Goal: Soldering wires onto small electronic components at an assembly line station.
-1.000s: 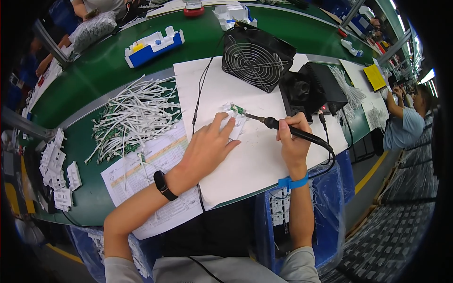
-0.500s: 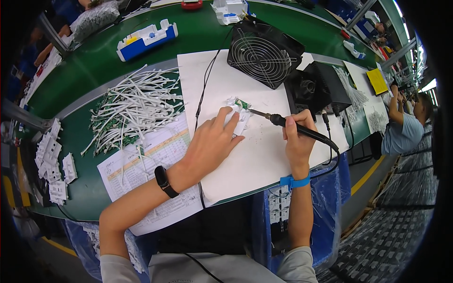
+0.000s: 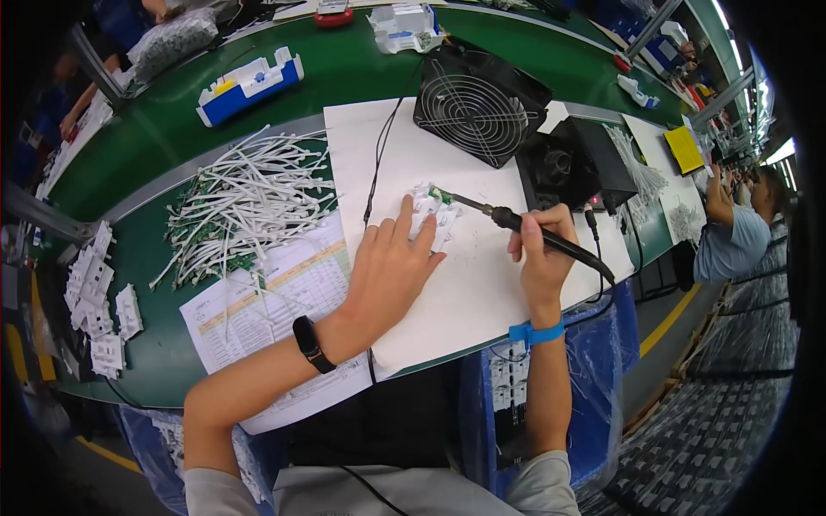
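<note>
A small white plastic part [image 3: 444,225] lies on the white work sheet, with a small green circuit board [image 3: 440,195] at its far end. My left hand [image 3: 385,267] rests on its near left side, fingers extended against it, holding it down. My right hand [image 3: 547,258] is closed round the handle of a soldering iron [image 3: 508,219], which points left. The iron's thin tip reaches the circuit board; whether it touches is too small to tell.
A black fan [image 3: 477,107] stands beyond the part, beside a black soldering station [image 3: 594,163]. White cables with green boards [image 3: 249,202] pile up at left, above printed sheets [image 3: 275,301]. More white plastic parts [image 3: 90,284] lie far left. Blue-and-white housings [image 3: 251,90] sit behind.
My left hand has shifted slightly, its fingers now lying closer together along the white part. The soldering iron stays at the circuit board. The blue-and-white housings behind have moved slightly left.
</note>
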Demonstrator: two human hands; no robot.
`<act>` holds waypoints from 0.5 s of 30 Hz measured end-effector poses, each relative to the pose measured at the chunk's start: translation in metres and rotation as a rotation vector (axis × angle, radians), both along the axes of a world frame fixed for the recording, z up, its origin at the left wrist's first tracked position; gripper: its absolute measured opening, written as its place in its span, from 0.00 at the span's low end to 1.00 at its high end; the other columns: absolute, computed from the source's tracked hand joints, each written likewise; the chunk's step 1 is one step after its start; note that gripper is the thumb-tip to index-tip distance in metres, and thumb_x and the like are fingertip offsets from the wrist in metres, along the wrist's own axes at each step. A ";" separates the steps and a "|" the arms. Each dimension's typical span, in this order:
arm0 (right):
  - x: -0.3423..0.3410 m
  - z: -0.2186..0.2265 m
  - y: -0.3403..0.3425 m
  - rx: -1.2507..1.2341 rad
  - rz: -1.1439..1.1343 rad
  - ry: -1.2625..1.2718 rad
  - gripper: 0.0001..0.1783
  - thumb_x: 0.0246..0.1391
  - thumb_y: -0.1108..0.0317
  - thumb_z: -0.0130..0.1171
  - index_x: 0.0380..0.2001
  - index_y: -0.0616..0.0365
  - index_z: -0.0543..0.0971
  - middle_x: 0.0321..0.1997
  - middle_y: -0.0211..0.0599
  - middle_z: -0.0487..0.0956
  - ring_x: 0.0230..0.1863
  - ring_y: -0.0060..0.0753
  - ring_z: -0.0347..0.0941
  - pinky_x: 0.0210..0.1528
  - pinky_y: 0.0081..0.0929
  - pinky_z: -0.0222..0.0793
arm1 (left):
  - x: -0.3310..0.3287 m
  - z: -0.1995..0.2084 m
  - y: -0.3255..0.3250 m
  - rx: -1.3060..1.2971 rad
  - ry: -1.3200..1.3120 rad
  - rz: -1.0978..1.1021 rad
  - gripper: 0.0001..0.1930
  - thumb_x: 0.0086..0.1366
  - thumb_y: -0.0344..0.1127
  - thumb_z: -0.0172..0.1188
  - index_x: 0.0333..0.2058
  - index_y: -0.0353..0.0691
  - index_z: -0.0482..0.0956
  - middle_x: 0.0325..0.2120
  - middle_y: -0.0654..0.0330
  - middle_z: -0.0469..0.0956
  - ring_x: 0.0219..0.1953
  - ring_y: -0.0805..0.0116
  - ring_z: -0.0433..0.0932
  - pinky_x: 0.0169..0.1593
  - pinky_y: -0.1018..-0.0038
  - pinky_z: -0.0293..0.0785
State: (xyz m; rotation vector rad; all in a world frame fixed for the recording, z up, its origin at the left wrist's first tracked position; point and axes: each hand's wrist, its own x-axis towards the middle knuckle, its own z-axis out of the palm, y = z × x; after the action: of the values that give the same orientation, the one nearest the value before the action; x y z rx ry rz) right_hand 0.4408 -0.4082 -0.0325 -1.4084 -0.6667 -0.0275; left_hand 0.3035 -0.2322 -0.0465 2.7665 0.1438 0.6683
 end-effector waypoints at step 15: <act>-0.002 -0.001 0.015 -0.156 0.076 -0.005 0.06 0.64 0.73 0.61 0.34 0.63 0.75 0.21 0.34 0.79 0.20 0.17 0.73 0.23 0.15 0.66 | -0.002 -0.006 0.000 0.087 -0.022 0.036 0.24 0.64 0.43 0.66 0.55 0.36 0.78 0.60 0.37 0.71 0.42 0.56 0.78 0.47 0.64 0.71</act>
State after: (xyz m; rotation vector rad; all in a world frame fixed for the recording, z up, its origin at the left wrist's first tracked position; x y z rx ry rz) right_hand 0.4389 -0.3929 -0.0334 -1.5321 -0.7391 0.0826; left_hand 0.3018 -0.2322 -0.0522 2.8446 0.1638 0.7299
